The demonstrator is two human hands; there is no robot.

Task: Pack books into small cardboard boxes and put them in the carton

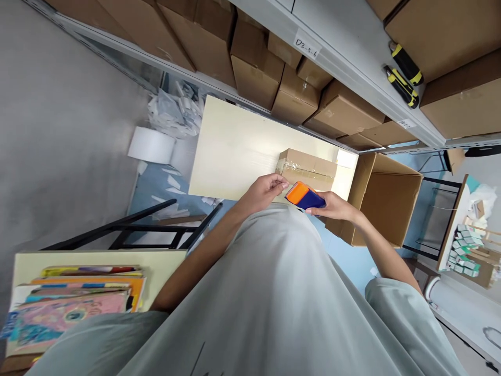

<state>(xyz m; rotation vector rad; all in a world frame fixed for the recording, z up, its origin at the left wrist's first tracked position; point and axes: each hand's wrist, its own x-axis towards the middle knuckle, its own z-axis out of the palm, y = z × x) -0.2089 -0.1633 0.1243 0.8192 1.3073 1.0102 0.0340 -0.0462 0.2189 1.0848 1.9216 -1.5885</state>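
Note:
My right hand [333, 206] is closed around the dark blue end of a small orange and dark blue object [305, 196], just in front of my shirt. Its exact kind is unclear. Close to the orange end, my left hand [266, 189] has its thumb and fingertips pinched together. Whether anything thin is between them is too small to tell. Just beyond both hands, a taped cardboard box [307, 169] lies on the cream tabletop [230, 146].
An empty open carton [391, 203] stands right of the table. Shelves of cardboard boxes [256, 73] run along the far side, with two yellow-black utility knives [403, 75] on the upper shelf. Books [74, 308] are stacked at lower left. White wrapping material [176, 112] lies left.

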